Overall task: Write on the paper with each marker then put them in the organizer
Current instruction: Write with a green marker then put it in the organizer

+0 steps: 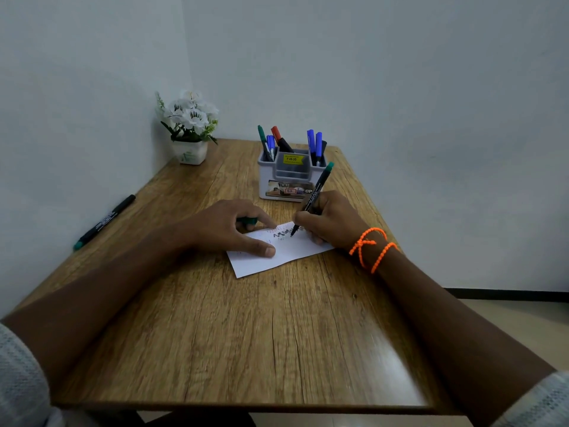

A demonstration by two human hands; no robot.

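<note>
Paper (277, 254), a small white sheet, lies a little beyond the middle of the wooden table (215, 334), already carrying zigzag scribbles in red and dark ink along its far edge; the left hand (228, 226) presses it flat with thumb and forefinger spread across its near-left part, while the curled fingers of that hand close on a green cap (248, 221); the right hand (329, 223), with orange beaded cords (372, 246) round its wrist, grips a green-ended black marker (314, 195) in a writing hold, tip down and touching the sheet at the dark scribble, barrel tilted up and away toward the organizer (289, 177). That grey organizer stands just behind the hands, near the far edge; its left compartment holds green, blue and red-capped markers, its right compartment blue ones and a black one, and a yellow price sticker sits on the middle section. A second black marker with a green cap (103, 222) lies well apart at the left edge; a potted white flower (189, 131) occupies the far-left corner.
</note>
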